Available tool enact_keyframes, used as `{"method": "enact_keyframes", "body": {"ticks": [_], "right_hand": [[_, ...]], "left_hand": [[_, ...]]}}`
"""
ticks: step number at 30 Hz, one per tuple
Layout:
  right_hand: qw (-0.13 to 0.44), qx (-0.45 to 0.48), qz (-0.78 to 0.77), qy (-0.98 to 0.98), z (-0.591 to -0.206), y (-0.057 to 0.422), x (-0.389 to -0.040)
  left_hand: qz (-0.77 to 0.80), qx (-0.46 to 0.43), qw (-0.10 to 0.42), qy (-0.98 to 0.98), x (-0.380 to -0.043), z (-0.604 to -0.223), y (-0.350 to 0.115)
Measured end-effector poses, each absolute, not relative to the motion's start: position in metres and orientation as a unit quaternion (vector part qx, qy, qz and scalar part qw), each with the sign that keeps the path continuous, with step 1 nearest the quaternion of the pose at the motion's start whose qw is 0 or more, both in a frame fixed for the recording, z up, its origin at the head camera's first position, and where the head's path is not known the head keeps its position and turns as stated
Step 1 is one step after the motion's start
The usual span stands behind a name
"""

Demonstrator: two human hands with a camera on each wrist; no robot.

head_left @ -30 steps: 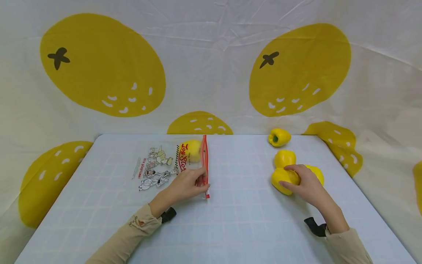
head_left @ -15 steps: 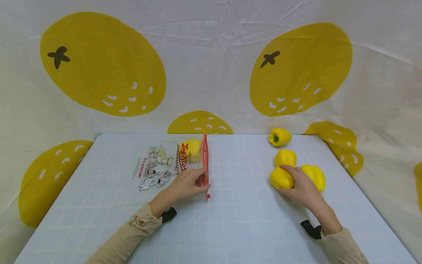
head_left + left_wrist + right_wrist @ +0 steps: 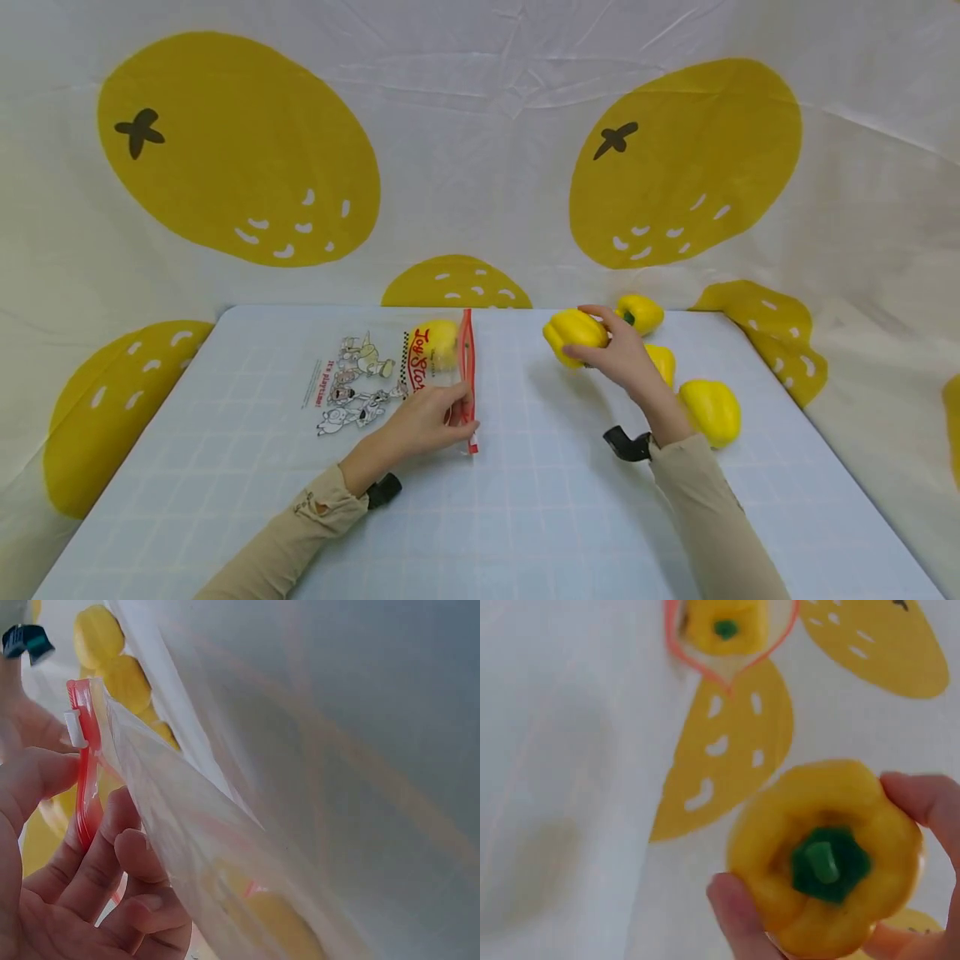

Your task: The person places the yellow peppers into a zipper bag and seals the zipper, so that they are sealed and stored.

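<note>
My left hand (image 3: 430,419) pinches the red zip edge of a clear printed zip bag (image 3: 360,367) that lies on the left of the table. The red edge (image 3: 86,765) with its white slider shows between thumb and fingers in the left wrist view. Inside the bag, near its mouth, is one yellow bell pepper (image 3: 444,342). My right hand (image 3: 622,346) grips another yellow bell pepper (image 3: 573,335) off the table, to the right of the bag. Its green stem (image 3: 825,862) faces the right wrist camera, where the bag's mouth (image 3: 731,675) appears parted around the first pepper.
Three more yellow bell peppers stand on the right of the table: a far one (image 3: 641,315), a middle one (image 3: 663,362) partly behind my right hand, and a near one (image 3: 711,412). A white curtain with printed yellow fruit (image 3: 240,150) hangs behind the table (image 3: 510,517).
My right hand has lifted a bell pepper from the group at the right and carried it left and away from me, towards the bag. My left hand has stayed at the bag's edge.
</note>
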State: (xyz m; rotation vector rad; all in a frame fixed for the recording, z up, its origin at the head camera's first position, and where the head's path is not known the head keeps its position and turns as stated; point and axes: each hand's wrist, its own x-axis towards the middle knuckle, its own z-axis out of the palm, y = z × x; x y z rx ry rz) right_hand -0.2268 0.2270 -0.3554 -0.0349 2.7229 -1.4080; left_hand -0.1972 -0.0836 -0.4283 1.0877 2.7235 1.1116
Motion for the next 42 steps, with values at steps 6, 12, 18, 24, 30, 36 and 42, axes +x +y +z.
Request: {"method": "enact_keyframes", "body": {"ticks": [6,12,18,24,30,36,42], "right_hand": [[0.039,0.066,-0.645,0.76,-0.364,0.18,-0.259],[0.042,0.099,-0.766,0.634,-0.387,0.139,-0.276],[0.08,0.104,-0.772,0.623,-0.413,0.119,-0.282],[0.133,0.113,-0.757,0.63,-0.427,0.119,-0.277],[0.15,0.116,-0.74,0.645,-0.433,0.117,-0.274],[0.138,0.115,-0.733,0.656,-0.434,0.109,-0.272],[0.14,0.095,-0.739,0.652,-0.433,0.104,-0.271]], "left_hand": [[0.357,0.35,0.001,0.866,-0.197,-0.428,-0.084],[0.361,0.345,0.009,0.866,-0.197,-0.427,-0.083],[0.362,0.345,0.003,0.866,-0.198,-0.43,-0.083],[0.36,0.343,-0.005,0.867,-0.197,-0.428,-0.085],[0.359,0.348,-0.002,0.866,-0.197,-0.427,-0.086],[0.367,0.35,0.006,0.862,-0.197,-0.428,-0.086],[0.367,0.355,-0.003,0.86,-0.2,-0.43,-0.085]]}}
